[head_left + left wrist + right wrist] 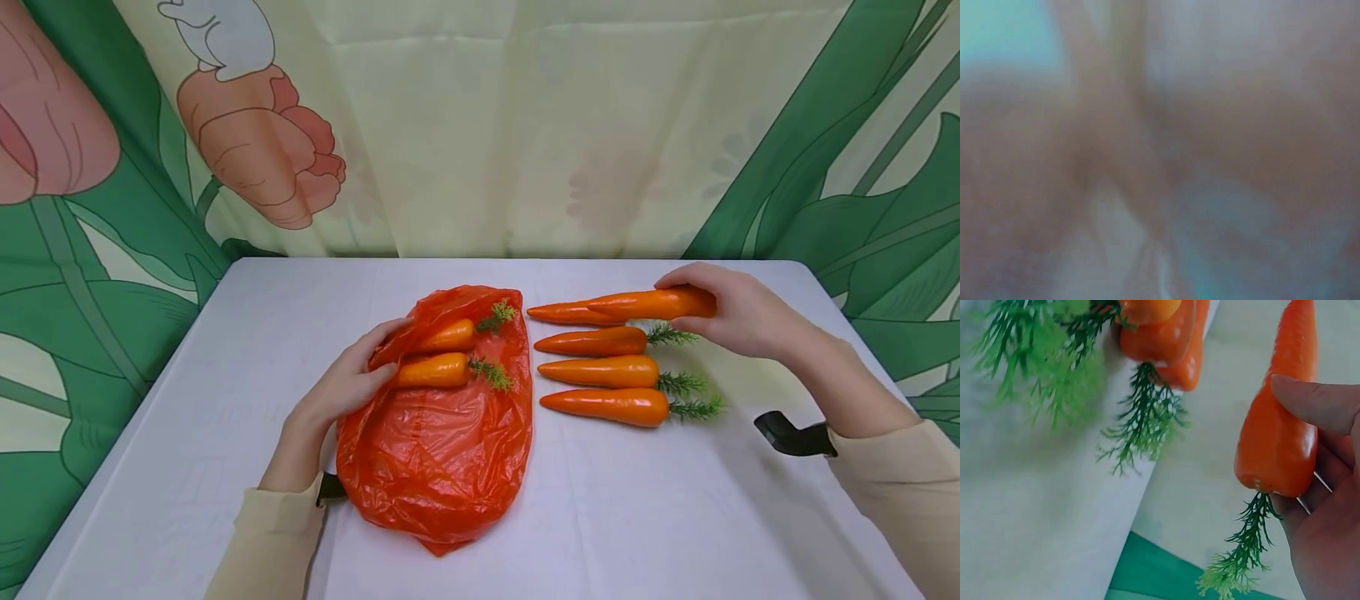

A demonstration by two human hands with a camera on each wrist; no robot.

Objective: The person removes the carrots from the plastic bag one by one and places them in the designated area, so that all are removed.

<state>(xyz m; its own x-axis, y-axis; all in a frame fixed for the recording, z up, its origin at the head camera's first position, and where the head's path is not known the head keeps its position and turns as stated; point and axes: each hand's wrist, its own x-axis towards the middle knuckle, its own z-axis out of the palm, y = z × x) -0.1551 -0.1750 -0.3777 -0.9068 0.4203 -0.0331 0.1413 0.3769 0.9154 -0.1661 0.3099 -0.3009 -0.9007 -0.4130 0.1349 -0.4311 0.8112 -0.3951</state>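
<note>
My right hand holds an orange carrot by its thick end, thumb on one side and fingers behind. The carrot's green top hangs free in the right wrist view. In the head view it partly covers the farthest carrot of a row on the table. On the left, a red plastic bag lies with its opening spread, and two carrots rest in it, green tops to the right. My left hand grips the bag's left edge beside them. The left wrist view is too blurred to read.
Three more carrots lie in the row right of the bag, tips left, leafy tops right. A white cloth covers the table. Behind its far edge hangs a printed curtain.
</note>
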